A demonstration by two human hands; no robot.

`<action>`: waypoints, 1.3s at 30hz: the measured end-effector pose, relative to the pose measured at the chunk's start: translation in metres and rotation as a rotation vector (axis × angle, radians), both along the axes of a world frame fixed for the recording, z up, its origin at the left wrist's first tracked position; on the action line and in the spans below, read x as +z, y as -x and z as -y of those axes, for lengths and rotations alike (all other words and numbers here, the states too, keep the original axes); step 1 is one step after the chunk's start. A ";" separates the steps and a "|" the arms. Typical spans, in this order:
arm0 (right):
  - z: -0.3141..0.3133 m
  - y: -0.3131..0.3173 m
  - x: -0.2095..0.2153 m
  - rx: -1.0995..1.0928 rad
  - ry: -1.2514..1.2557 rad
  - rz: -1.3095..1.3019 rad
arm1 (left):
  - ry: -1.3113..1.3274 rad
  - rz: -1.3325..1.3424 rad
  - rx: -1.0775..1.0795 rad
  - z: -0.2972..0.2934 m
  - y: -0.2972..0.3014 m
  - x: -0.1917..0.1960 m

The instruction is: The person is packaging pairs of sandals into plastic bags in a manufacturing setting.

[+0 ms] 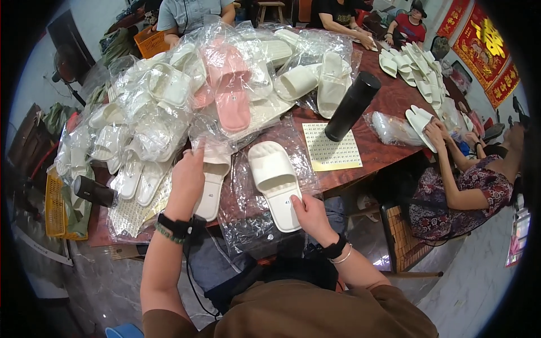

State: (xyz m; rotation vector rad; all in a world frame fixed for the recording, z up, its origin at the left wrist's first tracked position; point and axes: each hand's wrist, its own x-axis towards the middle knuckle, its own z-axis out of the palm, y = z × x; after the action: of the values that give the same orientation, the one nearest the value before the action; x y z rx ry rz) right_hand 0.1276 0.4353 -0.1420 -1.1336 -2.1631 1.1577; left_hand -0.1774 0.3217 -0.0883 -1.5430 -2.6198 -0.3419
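Note:
A white slipper (274,177) with a small size sticker on its insole lies over a clear plastic bag (242,225). My right hand (314,218) grips its heel edge, thumb on top and fingers hidden underneath. My left hand (189,177) reaches over another white slipper (213,188), also stickered, at the table's near edge. Its visible fingers stretch out close to clear wrapping, with nothing visibly held. To the right of the gripped slipper, a yellow-edged sticker sheet (335,155) lies beneath a standing black cylinder (354,107).
Bagged white slippers (163,90) and a pink pair (228,84) heap across the dark red table (383,152). Another black cylinder (94,191) is at left, near more sticker sheets (138,217). A co-worker (462,191) handles slippers at right; others sit at the far side.

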 end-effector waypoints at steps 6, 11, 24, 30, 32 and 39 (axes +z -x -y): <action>0.002 0.001 0.006 -0.006 -0.012 0.006 | -0.241 0.289 0.089 0.024 -0.031 0.048; -0.004 0.002 -0.006 0.004 0.112 -0.089 | -0.300 0.300 0.096 0.015 -0.065 -0.025; -0.003 0.020 0.012 0.090 0.305 -0.006 | 0.058 0.086 0.157 -0.020 -0.073 -0.040; -0.024 0.012 0.007 0.221 -0.028 0.168 | 0.017 0.127 0.226 -0.027 -0.062 -0.036; -0.019 0.018 0.018 0.227 -0.092 0.263 | -0.008 0.099 0.244 -0.029 -0.057 -0.038; -0.004 0.012 0.054 0.111 -0.281 0.319 | -0.046 0.226 0.252 -0.017 -0.055 -0.028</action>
State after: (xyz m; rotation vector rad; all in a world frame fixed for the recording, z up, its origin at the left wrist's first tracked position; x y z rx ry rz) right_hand 0.1154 0.4388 -0.0882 -1.1446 -2.5596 0.7185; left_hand -0.1228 0.3388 -0.1162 -1.2045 -2.9093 -0.5805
